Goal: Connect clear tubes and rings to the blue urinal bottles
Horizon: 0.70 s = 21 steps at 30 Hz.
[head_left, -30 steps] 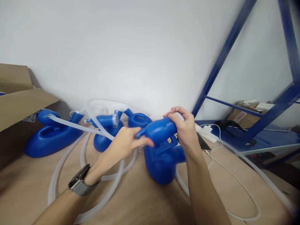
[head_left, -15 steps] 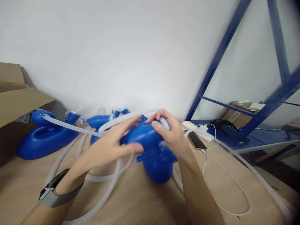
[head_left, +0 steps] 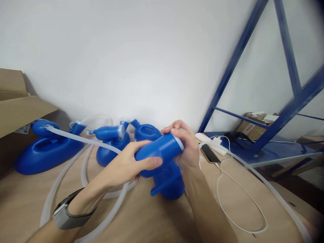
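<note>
My left hand [head_left: 126, 165] wraps around the left end of a blue plastic urinal cup [head_left: 162, 147], its thumb lying along the front. The cup is tilted, with its white-rimmed end up to the right. At that rim [head_left: 179, 141], my right hand [head_left: 186, 143] has its fingers bent and closed on the edge; some fingertips are hidden behind it. Just below the cup stands a blue urinal bottle [head_left: 172, 184] with a projecting handle [head_left: 165, 182]. A translucent hose [head_left: 86, 140] runs from the left toward my left hand.
More blue bottles stand along the wall, including a long one [head_left: 48, 155] and one with a cup [head_left: 108, 132]. Hose loops [head_left: 116, 202] cover the left of the table. An open cardboard box [head_left: 25, 109], a phone [head_left: 210, 153], a power strip [head_left: 217, 145] and a blue rack [head_left: 233, 64] flank the area.
My left hand has closed around the cup, which has turned so its white rim shows at the right. My right fingers have shifted to the rim. The hose above my left hand has dropped.
</note>
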### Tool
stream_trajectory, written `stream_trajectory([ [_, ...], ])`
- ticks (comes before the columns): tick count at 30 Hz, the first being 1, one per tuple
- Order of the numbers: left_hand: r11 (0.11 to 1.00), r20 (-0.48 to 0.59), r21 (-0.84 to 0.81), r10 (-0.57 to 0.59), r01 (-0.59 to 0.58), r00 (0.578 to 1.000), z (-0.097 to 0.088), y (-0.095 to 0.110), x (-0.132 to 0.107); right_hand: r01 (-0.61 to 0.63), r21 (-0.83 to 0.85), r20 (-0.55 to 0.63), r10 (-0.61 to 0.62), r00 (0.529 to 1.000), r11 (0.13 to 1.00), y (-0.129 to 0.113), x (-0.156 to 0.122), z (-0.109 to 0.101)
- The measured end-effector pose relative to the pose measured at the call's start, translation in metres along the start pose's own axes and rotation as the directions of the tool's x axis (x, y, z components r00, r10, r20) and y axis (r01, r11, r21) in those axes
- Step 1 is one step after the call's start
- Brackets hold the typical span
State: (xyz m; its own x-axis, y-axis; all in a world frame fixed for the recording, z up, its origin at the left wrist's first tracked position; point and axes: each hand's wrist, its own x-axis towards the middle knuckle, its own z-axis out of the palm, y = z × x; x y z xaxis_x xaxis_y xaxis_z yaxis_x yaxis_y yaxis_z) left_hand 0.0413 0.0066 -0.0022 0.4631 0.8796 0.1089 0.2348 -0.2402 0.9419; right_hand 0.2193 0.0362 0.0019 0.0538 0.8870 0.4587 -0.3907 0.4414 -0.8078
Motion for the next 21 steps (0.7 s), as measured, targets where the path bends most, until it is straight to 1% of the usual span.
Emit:
stream_trajectory([
  [1, 0.999, 0.025, -0.044, -0.011, 0.012, 1.000, -0.001, 0.001, -0.001, 0.022, 0.045, -0.026, -0.020, 0.999, 0.999, -0.002, 0.001, 0.000],
  [2, 0.999, 0.033, -0.051, -0.011, 0.013, 0.999, -0.003, 0.003, -0.001, 0.044, 0.079, -0.046, -0.040, 0.998, 0.996, -0.004, 0.002, 0.000],
  [3, 1.000, 0.025, -0.023, -0.006, 0.007, 1.000, -0.005, 0.005, -0.002, 0.064, 0.101, -0.059, -0.059, 0.997, 0.993, -0.007, 0.003, -0.001],
  [6, 0.995, -0.067, 0.100, -0.014, 0.020, 0.998, -0.016, 0.009, -0.006, 0.130, 0.116, -0.108, -0.118, 0.987, 0.985, -0.013, 0.007, -0.006],
  [8, 0.989, -0.141, 0.143, -0.018, 0.038, 0.990, -0.024, 0.010, -0.008, 0.182, 0.075, -0.155, -0.169, 0.973, 0.980, -0.015, 0.009, -0.009],
  [10, 0.979, -0.211, 0.204, 0.018, 0.026, 0.977, -0.032, 0.010, -0.010, 0.223, -0.017, -0.179, -0.222, 0.958, 0.975, -0.015, 0.009, -0.011],
  [11, 0.968, -0.228, 0.252, 0.043, 0.017, 0.973, -0.036, 0.009, -0.011, 0.238, -0.063, -0.184, -0.245, 0.952, 0.969, -0.015, 0.009, -0.012],
  [13, 0.932, -0.229, 0.363, 0.069, 0.019, 0.971, -0.046, 0.009, -0.015, 0.268, -0.117, -0.192, -0.286, 0.939, 0.956, -0.016, 0.010, -0.015],
  [16, 0.863, -0.224, 0.501, 0.056, 0.066, 0.973, -0.070, 0.008, -0.027, 0.289, -0.142, -0.197, -0.313, 0.929, 0.947, -0.021, 0.014, -0.025],
  [18, 0.832, -0.268, 0.545, 0.053, 0.106, 0.962, -0.087, 0.006, -0.037, 0.289, -0.224, -0.176, -0.330, 0.928, 0.931, -0.021, 0.018, -0.030],
  [19, 0.822, -0.295, 0.555, 0.055, 0.124, 0.954, -0.095, 0.005, -0.041, 0.283, -0.310, -0.133, -0.336, 0.932, 0.908, -0.018, 0.019, -0.031],
  [20, 0.815, -0.315, 0.563, 0.056, 0.139, 0.948, -0.101, 0.004, -0.044, 0.276, -0.421, -0.069, -0.334, 0.940, 0.864, -0.014, 0.019, -0.029],
  [21, 0.806, -0.326, 0.573, 0.058, 0.148, 0.944, -0.106, 0.003, -0.046, 0.268, -0.541, 0.013, -0.311, 0.950, 0.797, -0.009, 0.018, -0.027],
])
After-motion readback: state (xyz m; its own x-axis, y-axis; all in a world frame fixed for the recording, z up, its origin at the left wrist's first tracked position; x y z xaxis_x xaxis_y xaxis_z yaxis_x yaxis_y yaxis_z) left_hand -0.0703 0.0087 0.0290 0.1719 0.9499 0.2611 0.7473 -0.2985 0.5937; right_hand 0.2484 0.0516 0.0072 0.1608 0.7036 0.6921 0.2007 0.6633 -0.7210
